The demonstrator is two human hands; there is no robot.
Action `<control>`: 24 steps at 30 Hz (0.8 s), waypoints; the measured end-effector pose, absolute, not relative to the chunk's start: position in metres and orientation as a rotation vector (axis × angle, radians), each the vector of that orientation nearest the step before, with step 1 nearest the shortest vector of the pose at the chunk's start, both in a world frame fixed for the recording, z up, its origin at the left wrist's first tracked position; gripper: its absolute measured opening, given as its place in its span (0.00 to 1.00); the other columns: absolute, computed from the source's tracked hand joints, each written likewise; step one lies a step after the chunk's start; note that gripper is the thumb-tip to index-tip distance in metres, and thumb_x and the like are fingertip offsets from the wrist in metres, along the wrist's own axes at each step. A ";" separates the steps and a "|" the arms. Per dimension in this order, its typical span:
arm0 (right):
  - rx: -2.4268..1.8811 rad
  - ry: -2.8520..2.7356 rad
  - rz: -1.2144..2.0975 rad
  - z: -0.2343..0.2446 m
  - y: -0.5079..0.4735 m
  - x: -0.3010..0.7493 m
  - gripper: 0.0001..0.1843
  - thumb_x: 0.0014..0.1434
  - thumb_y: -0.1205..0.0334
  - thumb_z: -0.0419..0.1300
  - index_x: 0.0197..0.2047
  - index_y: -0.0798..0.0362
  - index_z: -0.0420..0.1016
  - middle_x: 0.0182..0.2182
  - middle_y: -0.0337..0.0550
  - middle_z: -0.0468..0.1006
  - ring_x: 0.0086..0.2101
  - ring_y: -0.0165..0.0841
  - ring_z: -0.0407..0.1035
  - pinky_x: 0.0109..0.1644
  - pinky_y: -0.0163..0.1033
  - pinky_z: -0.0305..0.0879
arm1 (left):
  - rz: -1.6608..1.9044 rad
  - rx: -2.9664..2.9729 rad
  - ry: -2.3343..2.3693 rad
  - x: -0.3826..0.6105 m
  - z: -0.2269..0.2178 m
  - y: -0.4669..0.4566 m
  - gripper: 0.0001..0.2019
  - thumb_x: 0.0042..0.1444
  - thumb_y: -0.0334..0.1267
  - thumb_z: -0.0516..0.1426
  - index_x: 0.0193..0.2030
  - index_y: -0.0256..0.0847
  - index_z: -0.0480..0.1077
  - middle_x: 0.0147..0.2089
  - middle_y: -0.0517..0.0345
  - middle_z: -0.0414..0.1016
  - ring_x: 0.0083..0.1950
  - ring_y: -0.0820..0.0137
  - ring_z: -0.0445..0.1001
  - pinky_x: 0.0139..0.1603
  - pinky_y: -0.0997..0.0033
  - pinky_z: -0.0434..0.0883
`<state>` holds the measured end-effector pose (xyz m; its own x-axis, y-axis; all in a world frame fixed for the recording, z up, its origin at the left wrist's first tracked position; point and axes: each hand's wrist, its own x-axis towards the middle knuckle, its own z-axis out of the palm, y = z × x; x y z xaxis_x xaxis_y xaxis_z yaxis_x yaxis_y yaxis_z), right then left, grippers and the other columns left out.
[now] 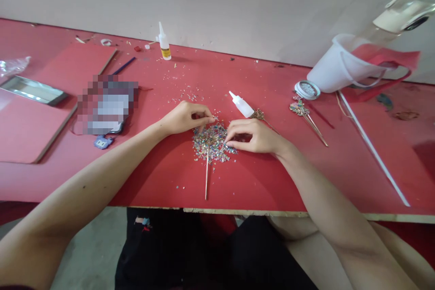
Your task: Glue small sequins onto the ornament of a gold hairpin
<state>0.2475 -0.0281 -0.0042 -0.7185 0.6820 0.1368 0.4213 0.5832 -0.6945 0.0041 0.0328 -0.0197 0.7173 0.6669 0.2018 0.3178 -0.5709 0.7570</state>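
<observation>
A heap of small shiny, multicoloured chips (200, 147) lies on the red table in front of me. A gold hairpin (207, 174) rests in it, its head among the chips and its stick pointing toward me. My left hand (186, 117) is at the heap's upper left edge, fingertips drawn together; whatever they hold is too small to make out. On the right side, my right hand (254, 136) has thumb and fingers closed low over the chips, and I cannot tell what is between them. Beyond it lies a white glue bottle (242, 105) beside a gold filigree hairpin (258, 114).
A glue bottle (165, 47) with a yellow label stands at the back. To the right are a decorated hairpin (299, 108), a small round container (307, 89), a white bucket (335, 65) and a white strip (374, 147). Boards (27, 129) and a blurred-out object (110, 104) lie left.
</observation>
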 end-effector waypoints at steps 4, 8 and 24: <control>-0.912 -2.447 0.914 -0.006 -0.029 0.249 0.05 0.59 0.64 0.59 0.33 0.52 0.75 0.33 0.41 0.75 0.32 0.27 0.68 0.35 0.35 0.64 | 0.609 2.194 0.795 0.004 -0.020 0.032 0.13 0.59 0.46 0.56 0.35 0.38 0.75 0.21 0.60 0.75 0.21 0.79 0.69 0.24 0.81 0.63; -0.953 -2.427 0.895 -0.005 -0.026 0.253 0.06 0.59 0.65 0.59 0.30 0.53 0.73 0.31 0.40 0.73 0.30 0.27 0.66 0.34 0.35 0.63 | 0.616 2.199 0.799 0.005 -0.019 0.032 0.13 0.59 0.46 0.56 0.35 0.38 0.75 0.21 0.60 0.75 0.20 0.79 0.69 0.24 0.81 0.63; -0.891 -2.372 1.104 -0.001 -0.029 0.248 0.06 0.58 0.62 0.61 0.33 0.54 0.77 0.32 0.42 0.75 0.31 0.27 0.68 0.36 0.34 0.64 | 0.624 2.180 0.803 0.005 -0.017 0.031 0.13 0.59 0.45 0.56 0.34 0.37 0.74 0.21 0.61 0.75 0.21 0.79 0.71 0.27 0.81 0.66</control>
